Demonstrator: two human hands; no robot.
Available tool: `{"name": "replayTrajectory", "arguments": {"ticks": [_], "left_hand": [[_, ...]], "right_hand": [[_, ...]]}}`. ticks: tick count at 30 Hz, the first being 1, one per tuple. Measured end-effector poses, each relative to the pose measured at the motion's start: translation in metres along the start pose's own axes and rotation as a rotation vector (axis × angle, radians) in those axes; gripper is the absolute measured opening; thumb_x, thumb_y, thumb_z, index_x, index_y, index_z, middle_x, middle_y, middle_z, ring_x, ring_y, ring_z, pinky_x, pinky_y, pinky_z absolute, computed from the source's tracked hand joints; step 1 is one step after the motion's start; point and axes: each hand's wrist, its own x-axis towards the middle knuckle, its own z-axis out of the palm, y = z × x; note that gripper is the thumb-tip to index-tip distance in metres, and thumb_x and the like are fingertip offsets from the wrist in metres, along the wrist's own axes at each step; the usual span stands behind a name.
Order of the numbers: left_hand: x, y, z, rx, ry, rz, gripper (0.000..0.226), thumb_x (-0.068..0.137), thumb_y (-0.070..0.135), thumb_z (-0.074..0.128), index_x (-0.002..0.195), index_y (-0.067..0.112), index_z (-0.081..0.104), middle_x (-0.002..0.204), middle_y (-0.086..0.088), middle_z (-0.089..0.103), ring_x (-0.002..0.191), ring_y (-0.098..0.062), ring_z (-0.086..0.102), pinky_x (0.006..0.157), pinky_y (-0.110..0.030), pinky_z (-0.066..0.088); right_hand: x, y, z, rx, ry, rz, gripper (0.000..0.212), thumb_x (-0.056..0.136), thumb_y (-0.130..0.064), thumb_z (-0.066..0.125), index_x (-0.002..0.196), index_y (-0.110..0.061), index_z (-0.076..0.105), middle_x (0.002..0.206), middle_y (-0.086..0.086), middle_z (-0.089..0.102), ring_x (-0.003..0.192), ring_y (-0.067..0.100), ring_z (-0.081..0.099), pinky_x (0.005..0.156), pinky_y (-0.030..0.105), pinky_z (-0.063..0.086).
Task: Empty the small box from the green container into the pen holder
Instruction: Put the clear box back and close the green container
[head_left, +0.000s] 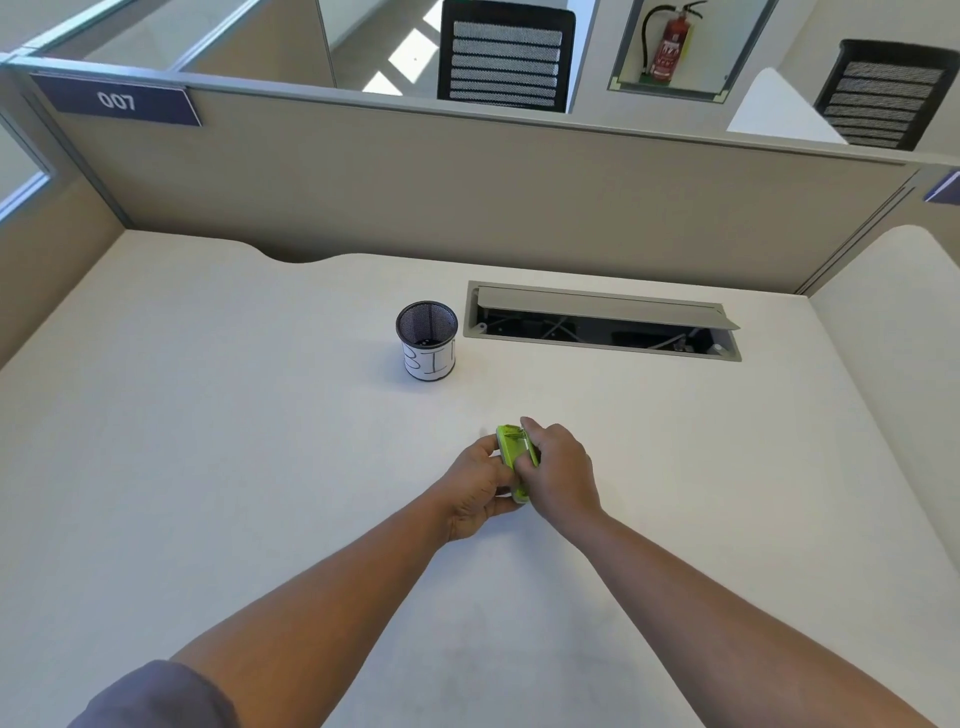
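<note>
A small lime-green container (511, 449) is held between both hands just above the white desk, near its middle. My left hand (480, 488) grips it from the left and below. My right hand (561, 475) closes over its right side, with the forefinger at its top edge. The small box inside is hidden by my fingers. A black mesh pen holder (427, 340) with a white paper label stands upright further back and to the left, apart from both hands.
An open cable tray (602, 322) with a raised grey flap is sunk into the desk to the right of the pen holder. Beige partition walls close off the back and sides. The white desk (208, 441) stretches out around the hands.
</note>
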Motion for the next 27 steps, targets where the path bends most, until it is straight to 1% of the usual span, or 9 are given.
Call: {"name": "replayTrajectory", "arguments": {"ticks": [3,5,8,10,14,17,19,22,27], "left_hand": [[-0.0003,-0.0006,-0.0013,0.026,0.001,0.004,0.057,0.085,-0.019,0.051,0.133,0.013,0.056,0.106,-0.013,0.073,0.092,-0.028,0.068,0.093,-0.046,0.059],[-0.0009,-0.0005,-0.0025,0.044,-0.005,0.009,0.058,0.086,-0.019,0.052,0.133,0.015,0.055,0.106,-0.013,0.074,0.092,-0.028,0.069,0.091,-0.044,0.060],[-0.0016,-0.0015,-0.0038,0.063,-0.010,0.012,0.056,0.089,-0.015,0.056,0.132,0.020,0.054,0.108,-0.010,0.077,0.090,-0.027,0.071,0.085,-0.041,0.062],[-0.0015,-0.0031,-0.0043,0.054,-0.012,0.006,0.053,0.091,-0.010,0.059,0.132,0.023,0.055,0.109,-0.009,0.078,0.089,-0.027,0.072,0.087,-0.045,0.062],[-0.0012,-0.0033,-0.0061,-0.038,-0.015,-0.023,0.046,0.093,-0.001,0.061,0.131,0.025,0.057,0.115,-0.011,0.076,0.091,-0.031,0.073,0.091,-0.056,0.059],[-0.0018,0.0012,-0.0095,-0.133,0.002,-0.062,0.037,0.094,0.012,0.062,0.130,0.016,0.060,0.113,-0.016,0.074,0.088,-0.033,0.073,0.088,-0.053,0.060],[-0.0030,0.0036,-0.0099,-0.182,0.005,-0.100,0.034,0.097,0.031,0.057,0.122,0.011,0.068,0.108,-0.015,0.074,0.086,-0.032,0.070,0.083,-0.047,0.059],[-0.0025,0.0038,-0.0078,-0.223,0.025,-0.126,0.050,0.105,0.052,0.038,0.117,0.017,0.071,0.107,-0.012,0.073,0.090,-0.030,0.067,0.082,-0.045,0.056],[-0.0024,0.0046,-0.0034,-0.262,0.047,-0.149,0.065,0.105,0.059,0.025,0.127,0.017,0.069,0.118,-0.015,0.071,0.105,-0.034,0.064,0.092,-0.051,0.054]], "right_hand": [[-0.0008,0.0002,0.0002,-0.005,-0.001,-0.005,0.055,0.092,-0.023,0.057,0.147,-0.017,0.052,0.105,0.007,0.062,0.098,0.026,0.062,0.080,0.034,0.047],[-0.0018,0.0004,0.0005,-0.002,-0.004,-0.008,0.056,0.092,-0.022,0.057,0.147,-0.018,0.051,0.106,0.006,0.061,0.098,0.025,0.061,0.081,0.033,0.047],[-0.0030,0.0015,0.0005,0.006,0.000,-0.008,0.056,0.091,-0.022,0.058,0.147,-0.017,0.052,0.105,0.005,0.061,0.097,0.023,0.061,0.080,0.032,0.047],[-0.0029,0.0021,-0.0001,0.003,0.007,-0.010,0.056,0.091,-0.022,0.058,0.146,-0.018,0.053,0.104,0.004,0.061,0.096,0.023,0.060,0.079,0.032,0.046],[-0.0033,0.0032,-0.0016,0.017,0.034,-0.010,0.055,0.090,-0.020,0.059,0.145,-0.019,0.054,0.103,0.004,0.061,0.095,0.022,0.060,0.077,0.031,0.044],[-0.0058,0.0034,-0.0020,0.059,0.037,-0.024,0.053,0.091,-0.020,0.059,0.144,-0.021,0.055,0.097,-0.001,0.058,0.088,0.017,0.056,0.075,0.028,0.042],[-0.0070,0.0029,-0.0018,0.075,0.032,-0.042,0.053,0.091,-0.020,0.059,0.144,-0.022,0.055,0.095,-0.004,0.056,0.085,0.015,0.056,0.073,0.027,0.042],[-0.0083,0.0013,-0.0013,0.076,0.017,-0.071,0.052,0.092,-0.020,0.060,0.144,-0.022,0.056,0.093,-0.004,0.055,0.084,0.014,0.056,0.072,0.025,0.041],[-0.0101,-0.0012,-0.0012,0.051,-0.025,-0.128,0.052,0.092,-0.021,0.059,0.144,-0.025,0.056,0.094,-0.003,0.055,0.085,0.017,0.057,0.071,0.028,0.044]]}}
